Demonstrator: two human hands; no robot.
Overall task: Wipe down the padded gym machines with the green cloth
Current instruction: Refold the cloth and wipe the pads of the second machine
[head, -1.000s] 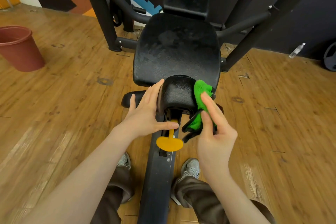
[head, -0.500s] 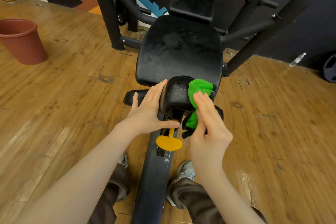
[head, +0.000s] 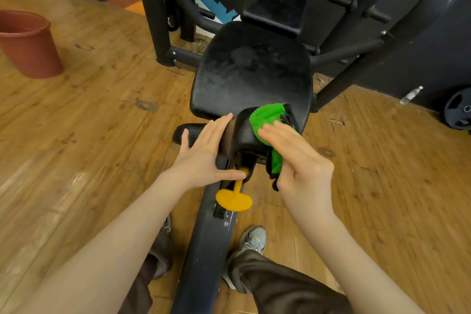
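Head view: looking down over a black gym machine on a wooden floor (head: pixel 89 115), both forearms reaching in from the bottom of the frame
Green cloth (head: pixel 266 120): at the centre of the frame, draped over the top right of the small front pad (head: pixel 240 132), its lower part with a black edge hanging down the pad's right side
Right hand (head: pixel 300 160): right of centre, fingers straight and laid flat on the cloth, pressing it against the small pad; the thumb side lies by the hanging part, and I cannot tell whether the thumb pinches it
Left hand (head: pixel 204 153): just left of the small pad, released and flat, fingertips up along the pad's left side, thumb stretched across below it toward the yellow lever; apart from the cloth, with the pad between them
Seat pad (head: pixel 252 71): large and black, above the small pad at upper centre, its surface dull and streaked
Yellow lever (head: pixel 234 199): below the small pad, on the machine's central beam (head: pixel 204 257)
Red bucket (head: pixel 28 43): upper left, standing on the floor well away from the machine
Water bottle (head: pixel 410 95): lying at the right edge by the dark wall, next to a weight plate (head: pixel 457 109)
Feet: a grey shoe (head: pixel 253 238) and brown trouser legs either side of the beam, bottom of frame
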